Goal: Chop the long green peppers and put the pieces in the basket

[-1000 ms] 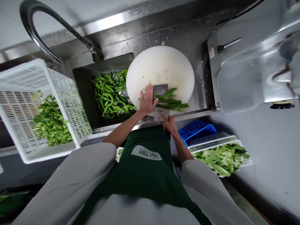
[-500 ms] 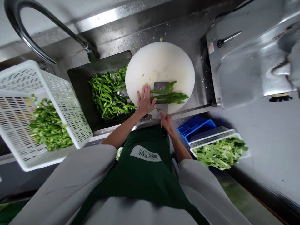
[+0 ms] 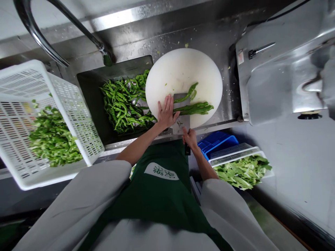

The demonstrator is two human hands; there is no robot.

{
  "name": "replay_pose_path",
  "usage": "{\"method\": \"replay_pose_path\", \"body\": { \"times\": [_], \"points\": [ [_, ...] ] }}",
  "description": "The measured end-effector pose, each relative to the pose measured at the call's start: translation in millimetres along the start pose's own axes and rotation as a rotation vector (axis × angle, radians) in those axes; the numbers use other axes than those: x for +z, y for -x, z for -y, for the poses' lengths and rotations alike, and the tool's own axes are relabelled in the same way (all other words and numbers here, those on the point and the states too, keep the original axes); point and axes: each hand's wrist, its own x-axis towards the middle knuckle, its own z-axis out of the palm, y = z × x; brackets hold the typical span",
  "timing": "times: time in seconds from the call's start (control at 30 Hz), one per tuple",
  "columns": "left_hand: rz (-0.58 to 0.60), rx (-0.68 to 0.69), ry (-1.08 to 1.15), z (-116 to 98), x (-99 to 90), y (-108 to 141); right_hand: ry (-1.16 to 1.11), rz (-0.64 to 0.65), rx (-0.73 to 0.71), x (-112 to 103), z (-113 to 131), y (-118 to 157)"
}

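My right hand [image 3: 190, 138] is closed round the black handle of a cleaver [image 3: 183, 122], whose wide blade lies flat on the near part of the round white cutting board [image 3: 167, 71]. Long green peppers [image 3: 196, 108] lie across the blade, their tips pointing right. Just beyond them, a curved pepper [image 3: 190, 92] is angled away. My left hand [image 3: 166, 113] rests flat with fingers stretched out, at the left ends of the peppers and the blade's left edge. What lies under its palm is hidden.
Many green peppers [image 3: 121, 104] fill the sink left of the board, under a curved faucet [image 3: 86, 31]. A white basket [image 3: 87, 139] of cut greens stands far left. Leafy greens [image 3: 244, 170] and a blue crate [image 3: 217, 142] sit lower right. A metal machine [image 3: 281, 80] stands right.
The far pepper has swung away from the others, its tip now pointing further up the board. Both hands keep nearly the same place on board and cleaver; the whole view has shifted slightly.
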Motion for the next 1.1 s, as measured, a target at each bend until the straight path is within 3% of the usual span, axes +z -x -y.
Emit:
{"method": "replay_pose_path", "body": {
  "times": [0.3,0.43,0.53,0.7,0.83,0.93,1.0,1.1],
  "points": [
    [0.008,-0.003,0.032,5.1,-2.8,-0.2,0.264,-0.221,-0.075,25.6,28.6,-10.4],
    [-0.022,0.003,0.023,5.8,-5.8,-1.9,0.266,-0.185,-0.068,19.9,44.8,-9.3],
    [-0.066,-0.003,0.018,4.6,-5.9,-3.2,0.306,-0.167,-0.126,-13.5,49.8,-0.9],
    [-0.062,-0.005,0.026,1.3,-8.0,4.1,0.52,-0.216,-0.201,-109.4,38.4,41.0],
    [-0.097,-0.036,0.015,-0.5,-21.8,-6.8,0.788,-0.332,-0.149,-173.0,16.4,70.7],
    [-0.13,-0.134,0.067,-8.7,-38.2,-46.5,0.905,-0.421,-0.105,-194.9,4.9,64.8],
    [-0.026,-0.138,0.105,-21.3,-44.4,-75.0,0.921,-0.455,-0.106,-198.8,4.2,47.2],
    [0.204,0.033,0.064,-49.2,-34.8,-88.8,0.875,-0.456,-0.133,-195.9,11.6,13.0]
  ]
}}
